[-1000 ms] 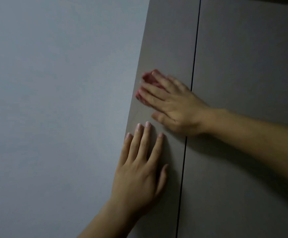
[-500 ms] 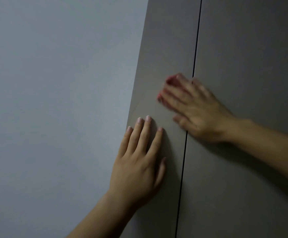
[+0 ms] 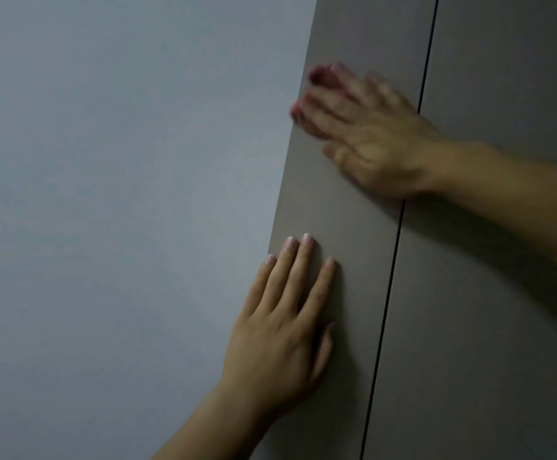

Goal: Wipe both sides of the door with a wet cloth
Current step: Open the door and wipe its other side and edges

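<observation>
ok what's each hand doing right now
left hand: open, flat on the door
right hand: open, blurred, pressing a red cloth against the door

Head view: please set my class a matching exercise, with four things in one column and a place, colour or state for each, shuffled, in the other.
Column one:
1 left hand
2 right hand
3 wall
4 seam

Column two:
A thin dark line
B blurred, higher up
C pale blue-grey, at the left
D flat, fingers straight, lower down

Pairs: 1-D, 2-B, 3-C, 4-A
</observation>
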Available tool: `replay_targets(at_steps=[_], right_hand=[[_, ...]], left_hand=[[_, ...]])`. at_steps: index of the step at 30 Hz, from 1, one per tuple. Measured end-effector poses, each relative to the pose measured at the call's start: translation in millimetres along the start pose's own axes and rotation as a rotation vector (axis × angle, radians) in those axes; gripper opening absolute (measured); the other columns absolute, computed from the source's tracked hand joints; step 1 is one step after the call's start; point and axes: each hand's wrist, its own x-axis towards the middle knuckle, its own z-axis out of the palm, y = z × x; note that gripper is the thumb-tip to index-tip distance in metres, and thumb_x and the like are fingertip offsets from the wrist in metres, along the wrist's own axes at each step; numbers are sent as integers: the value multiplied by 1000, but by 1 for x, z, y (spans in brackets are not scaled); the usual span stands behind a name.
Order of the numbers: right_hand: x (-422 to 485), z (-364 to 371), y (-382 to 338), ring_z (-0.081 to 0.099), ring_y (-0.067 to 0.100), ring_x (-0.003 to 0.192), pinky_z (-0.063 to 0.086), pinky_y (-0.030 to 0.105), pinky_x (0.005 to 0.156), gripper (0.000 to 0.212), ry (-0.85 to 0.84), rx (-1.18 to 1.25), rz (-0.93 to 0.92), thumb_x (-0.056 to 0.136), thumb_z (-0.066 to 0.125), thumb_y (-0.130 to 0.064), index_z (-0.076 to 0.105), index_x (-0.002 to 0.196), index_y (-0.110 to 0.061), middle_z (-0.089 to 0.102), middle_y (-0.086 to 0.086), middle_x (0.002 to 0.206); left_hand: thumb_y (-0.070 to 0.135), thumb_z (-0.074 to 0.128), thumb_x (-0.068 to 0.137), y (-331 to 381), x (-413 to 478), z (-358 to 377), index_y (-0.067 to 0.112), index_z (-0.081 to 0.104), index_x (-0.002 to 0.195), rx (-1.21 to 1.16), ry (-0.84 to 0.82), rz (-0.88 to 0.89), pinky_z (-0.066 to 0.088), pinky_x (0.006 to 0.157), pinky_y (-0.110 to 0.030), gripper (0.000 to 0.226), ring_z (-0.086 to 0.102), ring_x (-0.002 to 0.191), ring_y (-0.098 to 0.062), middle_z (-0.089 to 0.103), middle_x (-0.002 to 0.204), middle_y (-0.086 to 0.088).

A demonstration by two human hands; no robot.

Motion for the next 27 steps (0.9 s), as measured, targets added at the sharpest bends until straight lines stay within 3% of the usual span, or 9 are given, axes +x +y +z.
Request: replay_targets(at_steps=[2, 7, 10, 13, 15, 17, 20, 24, 27], right_hand=[[3, -4, -7, -20, 27, 156, -10, 51, 126, 70, 32, 32, 115, 99, 2, -59, -8, 162, -31, -12, -3, 172], [-51, 21, -45, -5, 30, 158, -4, 48, 126, 63, -30, -58, -316, 104, 3, -57, 5, 161, -31, 4, -2, 171], [-26, 8, -4, -14, 25, 158, -11, 46, 126, 65, -9, -35, -39, 102, 5, -57, -4, 161, -34, -10, -7, 170], [-22, 0, 16, -11, 29, 158, -6, 50, 127, 72, 47, 27, 261, 99, 6, -56, 2, 164, -26, -5, -1, 173], [-50, 11, -7, -10, 32, 158, -3, 53, 127, 76, 46, -12, 225, 98, 4, -60, 2, 165, -24, -5, 2, 173], [-92, 30, -34, -9, 34, 157, 2, 56, 126, 75, 27, -32, 33, 100, 5, -61, 8, 165, -23, 2, 4, 173], [-122, 37, -16, 3, 35, 157, 6, 55, 124, 67, 11, -56, -143, 104, 14, -55, 19, 162, -22, 16, 5, 170], [-88, 14, 31, 2, 39, 157, 2, 56, 126, 72, 57, 24, 279, 101, 12, -54, 12, 164, -20, 8, 8, 172], [-112, 26, -13, -3, 40, 157, 3, 58, 126, 76, 51, 1, 262, 99, 17, -56, 7, 164, -19, 3, 8, 172]], left_hand=[[44, 46, 98, 2, 0, 1, 15, 24, 161, -22, 19, -9, 14, 127, -49, 73, 6, 158, -32, 11, 170, -16], [46, 41, 101, 2, -1, 2, 14, 24, 161, -41, 28, -8, 14, 128, -49, 71, 5, 158, -32, 10, 170, -16], [45, 41, 101, 1, 0, -1, 14, 25, 161, -48, 21, -5, 13, 128, -48, 69, 4, 158, -32, 11, 169, -16], [45, 40, 101, 0, -1, -2, 15, 24, 161, -49, 25, -4, 11, 128, -47, 69, 3, 158, -31, 10, 169, -16], [45, 40, 101, 0, -1, -2, 15, 24, 161, -44, 33, 3, 10, 129, -47, 69, 4, 158, -32, 11, 169, -16], [45, 39, 102, -1, -1, 0, 14, 24, 161, -40, 33, 11, 10, 128, -47, 69, 4, 158, -33, 11, 169, -17], [45, 40, 101, -2, -2, 1, 14, 22, 162, -33, 15, 21, 13, 128, -50, 71, 3, 158, -34, 9, 169, -19], [43, 44, 100, 0, 0, 1, 12, 22, 162, -16, 16, 9, 12, 128, -50, 72, 3, 158, -36, 8, 169, -20], [43, 43, 101, 3, -1, 0, 11, 22, 162, -28, 17, 9, 10, 128, -51, 72, 3, 157, -37, 8, 169, -22]])
